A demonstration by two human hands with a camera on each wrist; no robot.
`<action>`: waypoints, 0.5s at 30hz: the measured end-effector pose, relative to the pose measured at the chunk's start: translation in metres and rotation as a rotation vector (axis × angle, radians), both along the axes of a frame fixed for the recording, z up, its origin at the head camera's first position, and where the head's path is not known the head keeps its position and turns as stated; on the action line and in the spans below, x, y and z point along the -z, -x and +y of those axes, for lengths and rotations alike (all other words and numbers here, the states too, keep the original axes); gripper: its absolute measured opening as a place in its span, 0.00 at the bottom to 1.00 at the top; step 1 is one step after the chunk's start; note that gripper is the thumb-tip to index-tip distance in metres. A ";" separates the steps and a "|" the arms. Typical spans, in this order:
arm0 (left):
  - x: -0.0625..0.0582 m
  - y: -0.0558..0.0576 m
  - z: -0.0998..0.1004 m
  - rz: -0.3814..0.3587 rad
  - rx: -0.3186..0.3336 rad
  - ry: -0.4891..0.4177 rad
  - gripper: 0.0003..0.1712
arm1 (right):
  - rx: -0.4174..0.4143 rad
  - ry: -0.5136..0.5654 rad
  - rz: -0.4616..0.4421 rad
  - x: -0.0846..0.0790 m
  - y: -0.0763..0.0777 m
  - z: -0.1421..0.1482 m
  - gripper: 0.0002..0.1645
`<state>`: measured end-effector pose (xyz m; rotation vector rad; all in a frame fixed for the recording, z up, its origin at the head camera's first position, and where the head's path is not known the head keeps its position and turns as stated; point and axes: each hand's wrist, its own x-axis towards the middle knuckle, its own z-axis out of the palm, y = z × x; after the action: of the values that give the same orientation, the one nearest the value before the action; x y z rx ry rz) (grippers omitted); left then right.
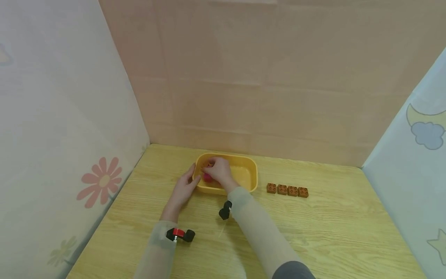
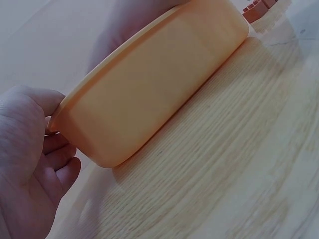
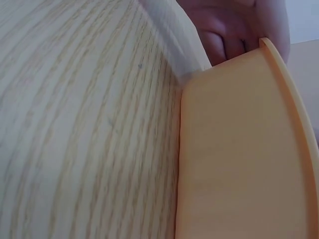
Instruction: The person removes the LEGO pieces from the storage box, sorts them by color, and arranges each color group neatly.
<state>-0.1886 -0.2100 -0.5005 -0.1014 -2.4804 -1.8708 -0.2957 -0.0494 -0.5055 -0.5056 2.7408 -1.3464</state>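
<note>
A yellow plastic tub (image 1: 245,178) stands on the table toward the back. My left hand (image 1: 184,188) holds the tub's left end, and in the left wrist view the thumb lies over the rim (image 2: 75,94) with the fingers curled outside below it. My right hand (image 1: 220,170) reaches down inside the tub's left half. Beside its fingertips are a pink block (image 1: 208,178) and some orange pieces (image 1: 210,165), partly covered by the hand. Whether the fingers pinch one of them is hidden. In the right wrist view the tub's wall (image 3: 239,149) blocks the fingers.
Several orange-brown toy bricks (image 1: 287,190) with studs lie in a row on the table, right of the tub. The wood-grain table (image 1: 334,224) is bounded by a tan back wall (image 1: 261,97) and pale patterned side walls (image 1: 87,116).
</note>
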 end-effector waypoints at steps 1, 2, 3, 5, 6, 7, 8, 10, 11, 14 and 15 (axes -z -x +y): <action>0.000 0.000 0.000 0.000 -0.002 0.001 0.38 | 0.004 -0.006 -0.001 0.000 0.000 -0.001 0.17; 0.001 0.000 0.000 0.001 -0.004 0.003 0.38 | 0.007 -0.012 -0.004 -0.001 0.000 -0.001 0.16; 0.001 0.000 0.001 0.002 -0.008 0.005 0.38 | 0.011 -0.020 -0.007 -0.001 -0.001 -0.002 0.16; 0.001 -0.001 0.001 0.007 -0.010 0.001 0.38 | 0.018 -0.033 -0.007 -0.002 -0.001 -0.003 0.15; 0.001 -0.001 0.001 0.009 -0.012 0.000 0.38 | 0.019 -0.037 -0.009 -0.003 -0.001 -0.004 0.14; 0.001 -0.001 0.002 0.013 -0.012 0.002 0.38 | 0.021 -0.038 -0.012 -0.003 -0.001 -0.004 0.13; 0.001 -0.001 0.001 0.018 -0.011 0.005 0.38 | 0.023 -0.036 -0.013 -0.004 -0.001 -0.005 0.13; -0.001 -0.002 0.001 0.019 -0.010 0.005 0.37 | 0.029 -0.034 -0.013 -0.004 -0.002 -0.005 0.11; -0.001 -0.002 0.001 0.019 -0.008 0.006 0.38 | 0.032 -0.034 -0.014 -0.004 -0.002 -0.006 0.11; 0.000 0.000 0.000 0.009 -0.004 0.004 0.38 | 0.044 -0.043 -0.022 -0.003 -0.001 -0.007 0.12; 0.002 0.001 0.000 0.006 -0.004 0.003 0.38 | 0.047 -0.043 -0.026 -0.003 -0.001 -0.007 0.12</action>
<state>-0.1895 -0.2105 -0.5025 -0.1024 -2.4775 -1.8629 -0.2944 -0.0561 -0.5026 -0.4207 2.7712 -1.2914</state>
